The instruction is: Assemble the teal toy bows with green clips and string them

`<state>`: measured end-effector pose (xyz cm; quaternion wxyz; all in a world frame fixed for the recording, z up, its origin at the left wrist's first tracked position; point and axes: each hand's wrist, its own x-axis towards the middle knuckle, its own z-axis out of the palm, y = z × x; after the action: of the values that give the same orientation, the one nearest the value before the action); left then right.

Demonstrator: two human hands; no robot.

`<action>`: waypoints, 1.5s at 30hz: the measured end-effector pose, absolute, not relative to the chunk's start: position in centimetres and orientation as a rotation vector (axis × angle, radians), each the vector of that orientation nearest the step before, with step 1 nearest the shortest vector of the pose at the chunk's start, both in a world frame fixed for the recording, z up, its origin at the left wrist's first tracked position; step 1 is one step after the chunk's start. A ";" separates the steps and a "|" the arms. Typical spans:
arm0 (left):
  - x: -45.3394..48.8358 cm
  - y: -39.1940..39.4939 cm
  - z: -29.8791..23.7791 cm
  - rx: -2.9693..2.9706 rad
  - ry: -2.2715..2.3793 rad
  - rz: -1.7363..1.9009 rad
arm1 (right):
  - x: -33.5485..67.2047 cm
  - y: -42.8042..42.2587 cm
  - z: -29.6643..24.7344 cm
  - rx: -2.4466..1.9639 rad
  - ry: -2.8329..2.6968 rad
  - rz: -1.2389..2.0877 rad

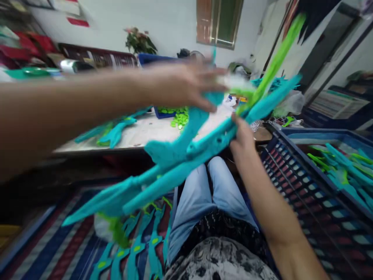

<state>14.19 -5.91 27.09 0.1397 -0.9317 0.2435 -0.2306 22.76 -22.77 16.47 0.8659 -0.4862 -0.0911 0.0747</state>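
My right hand (243, 134) is closed around a bundle of long turquoise plastic pieces (175, 167) with pointed ends, which lies slantwise above my lap. A bright green plastic strip (271, 64) rises from the same grip toward the upper right. Over the bundle stretches my left hand (186, 83), blurred by motion, its fingers extended and apart. A turquoise arm of the bundle passes close by its thumb; whether they touch I cannot tell. Near the bundle's lower left end is a blurred green part (118, 229).
A dark blue crate (294, 171) holding turquoise and green parts stands at the right. Turquoise pieces with green spots (136, 249) lie in rows on striped cloth (67, 241) at lower left. On the white table (140, 134) are a blue bin (163, 113) and small green pieces (181, 118).
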 end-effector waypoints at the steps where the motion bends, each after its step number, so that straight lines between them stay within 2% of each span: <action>1: 14.0 -6.2 24.8 -2.661 0.890 -0.505 | 21.5 -23.1 14.1 -1.033 -0.067 0.198; 4: 14.7 -7.7 16.3 -2.657 1.285 -0.210 | 18.5 -26.0 6.0 -1.156 0.321 0.292; 7: 16.7 -9.2 8.5 -2.824 1.306 -0.173 | 17.1 -29.6 -0.4 -1.231 0.532 0.313; 10: 19.3 -9.3 3.7 -2.959 1.151 -0.093 | 17.2 -31.4 -3.2 -1.260 0.648 0.304; 13: 21.6 -8.1 1.2 -3.087 0.835 -0.051 | 18.1 -31.7 -3.6 -1.274 0.600 0.357; 16: 21.8 -6.9 -0.4 -3.220 0.456 0.019 | 19.2 -32.1 -3.6 -1.260 0.582 0.396; 20: 17.6 -8.2 -2.4 -3.329 0.068 -0.106 | 19.8 -33.8 -4.0 -1.192 0.646 0.404; 26: 11.4 -13.8 -4.5 -3.251 0.066 0.169 | 19.6 -35.8 -3.9 -1.279 0.721 0.568; 29: 11.3 -15.3 -4.0 -3.229 0.044 0.177 | 19.4 -36.8 -3.6 -1.237 0.658 0.647; 32: 12.3 -16.6 -3.4 -3.297 0.214 0.194 | 19.0 -37.9 -3.6 -1.225 0.590 0.704; 34: 13.2 -17.7 -3.4 -3.328 0.258 0.366 | 18.7 -38.5 -3.7 -1.228 0.566 0.722; 39: 14.8 -19.0 -3.7 -3.336 -0.040 0.743 | 18.1 -39.3 -4.0 -1.258 0.574 0.716; 45: 13.8 -16.1 -1.3 -3.344 -0.269 0.512 | 18.0 -39.1 -4.2 -1.281 0.536 0.733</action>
<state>13.84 -16.07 -1.30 -0.1255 -0.9776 -0.0786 0.1497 18.04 -39.07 -4.22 0.7072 -0.5768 0.2415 0.3300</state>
